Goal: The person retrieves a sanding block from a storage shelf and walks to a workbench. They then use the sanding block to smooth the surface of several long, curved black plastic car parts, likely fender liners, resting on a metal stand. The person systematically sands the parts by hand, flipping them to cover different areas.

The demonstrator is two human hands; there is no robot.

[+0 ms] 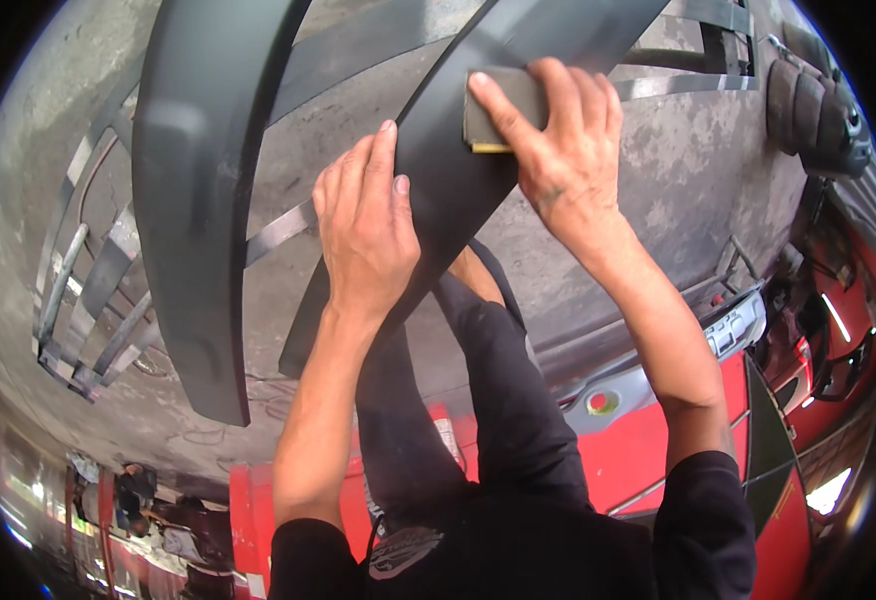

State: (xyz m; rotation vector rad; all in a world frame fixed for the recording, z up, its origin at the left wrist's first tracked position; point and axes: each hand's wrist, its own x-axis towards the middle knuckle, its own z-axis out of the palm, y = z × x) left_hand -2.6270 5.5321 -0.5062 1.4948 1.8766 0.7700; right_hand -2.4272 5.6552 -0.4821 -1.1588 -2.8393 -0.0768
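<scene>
A long, curved, matte dark-grey panel (448, 190) slants across the middle on a metal-framed rack. My right hand (570, 135) is closed around a flat, grey sanding pad (506, 100) with a yellow lower layer, and the pad lies against the panel's surface. On the panel's left edge rests my left hand (366, 215), its fingers stretched out and pointing away from me, the thumb beside the index finger. The palm side is hidden. A second dark curved panel (193, 200) stands to the left, apart from both hands.
Flat metal bars of the rack (283, 235) pass below the panels. Stained concrete floor (678, 170) spreads around. Black rounded parts (813, 115) sit at far right. A silver bumper-like part (608, 395) and red bodywork (638, 455) are near my legs. People (143, 505) are at lower left.
</scene>
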